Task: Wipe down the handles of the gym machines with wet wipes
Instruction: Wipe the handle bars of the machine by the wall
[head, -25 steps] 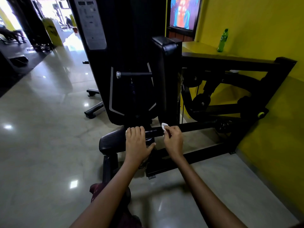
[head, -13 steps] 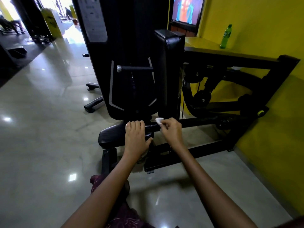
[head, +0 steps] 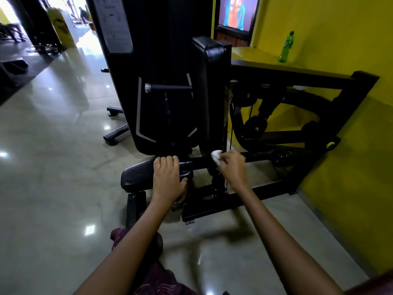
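White, crumpled and small, the wet wipe sits pinched in my right hand, fingers curled round it, pressed against the black horizontal bar of the gym machine, just right of the upright black padded backrest. From the head view that bar runs off to the right toward a dark round knob; I cannot tell whether the wipe covers a grip or bare metal.

My left hand rests flat on the black padded seat — fingers straight and together over its far edge, thumb spread toward the bar, holding nothing. The two hands are near each other but apart.

Behind the seat rises the black weight-stack housing with grey trim lines and a short chrome-tipped peg. To the right, the black frame stands against a yellow wall — a green plastic bottle stands upright on the yellow ledge above it. A glossy grey tiled floor spreads to the left.
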Motion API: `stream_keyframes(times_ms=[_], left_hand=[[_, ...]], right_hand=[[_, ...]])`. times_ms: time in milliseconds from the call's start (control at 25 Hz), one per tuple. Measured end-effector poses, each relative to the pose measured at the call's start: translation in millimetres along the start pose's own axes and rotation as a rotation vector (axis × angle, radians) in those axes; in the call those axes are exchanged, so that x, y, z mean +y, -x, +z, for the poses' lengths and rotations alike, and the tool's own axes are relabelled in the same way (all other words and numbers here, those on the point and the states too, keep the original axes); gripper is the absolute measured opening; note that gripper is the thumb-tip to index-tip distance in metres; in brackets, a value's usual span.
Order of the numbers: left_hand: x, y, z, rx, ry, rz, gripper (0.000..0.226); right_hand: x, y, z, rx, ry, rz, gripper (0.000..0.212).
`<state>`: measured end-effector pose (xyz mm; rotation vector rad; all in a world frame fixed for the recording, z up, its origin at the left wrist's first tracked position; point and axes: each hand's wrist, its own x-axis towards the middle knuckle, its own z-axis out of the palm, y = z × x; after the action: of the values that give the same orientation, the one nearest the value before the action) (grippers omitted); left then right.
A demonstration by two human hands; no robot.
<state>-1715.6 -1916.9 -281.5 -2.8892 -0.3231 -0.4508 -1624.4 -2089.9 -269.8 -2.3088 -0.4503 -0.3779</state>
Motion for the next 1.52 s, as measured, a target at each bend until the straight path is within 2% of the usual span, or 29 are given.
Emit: stream_keyframes(times_ms=[80, 160, 280, 400, 480, 600, 640, 800, 880, 1040, 1160, 1280, 1400, 1520], left_hand=[[6.6, -1.9, -6.4, -0.103, -0.062, -0.046, 0.076], [15.4, -9.3, -12.1, -0.151, -0.073, -0.099, 0.080], [37.4, -21.8, -18.1, -0.168, 0.032, -0.102, 0.085], [61.2, -19.3, -16.1, -0.151, 0.067, 0.051, 0.086], [64.9, -13.0, -11.2, -0.119, 0.077, 0.073, 0.085], [60.5, -9.6, -9.7, -0.097, 0.092, 0.071, 0.080], [60.9, -9.7, -10.7, -0.100, 0.092, 0.063, 0.079], [65.1, -10.3, -14.2, -0.124, 0.089, 0.041, 0.077], [63.5, -11.7, -15.5, -0.132, 0.110, 0.037, 0.076], [63.2, -12.3, -19.2, -0.155, 0.116, 0.035, 0.076], [63.6, -12.3, -18.8, -0.149, 0.112, 0.034, 0.076], [63.9, -12.2, -17.9, -0.131, 0.125, 0.023, 0.076], [65.3, -12.4, -16.7, -0.132, 0.112, 0.018, 0.076], [65.4, -12.4, -15.9, -0.119, 0.115, 0.028, 0.077]], right_hand=[[31.3, -10.2, -20.2, 0.097, 0.019, 0.172, 0.016], [40.7, -14.5, -21.6, 0.139, 0.030, 0.258, 0.017], [16.2, -3.1, 0.3, 0.025, -0.012, 0.109, 0.019], [13.3, -1.2, -2.6, -0.021, -0.050, -0.006, 0.016], [38.4, -12.3, -22.3, 0.025, -0.024, 0.078, 0.015], [79.4, -29.0, -46.0, 0.147, -0.007, 0.340, 0.017], [82.0, -29.8, -46.1, 0.168, 0.000, 0.355, 0.018], [60.0, -13.0, -31.7, 0.054, -0.101, 0.125, 0.014], [65.9, -17.0, -38.9, 0.019, -0.103, 0.103, 0.014], [101.6, -53.3, -70.0, -0.044, 0.315, 0.169, 0.020], [98.4, -73.1, -77.5, -0.078, 0.582, 0.209, 0.021], [84.9, -74.3, -71.1, -0.043, 0.652, 0.281, 0.019], [82.8, -46.7, -54.5, -0.077, 0.737, 0.180, 0.017], [89.4, -39.0, -57.3, -0.075, 0.688, 0.167, 0.021]])
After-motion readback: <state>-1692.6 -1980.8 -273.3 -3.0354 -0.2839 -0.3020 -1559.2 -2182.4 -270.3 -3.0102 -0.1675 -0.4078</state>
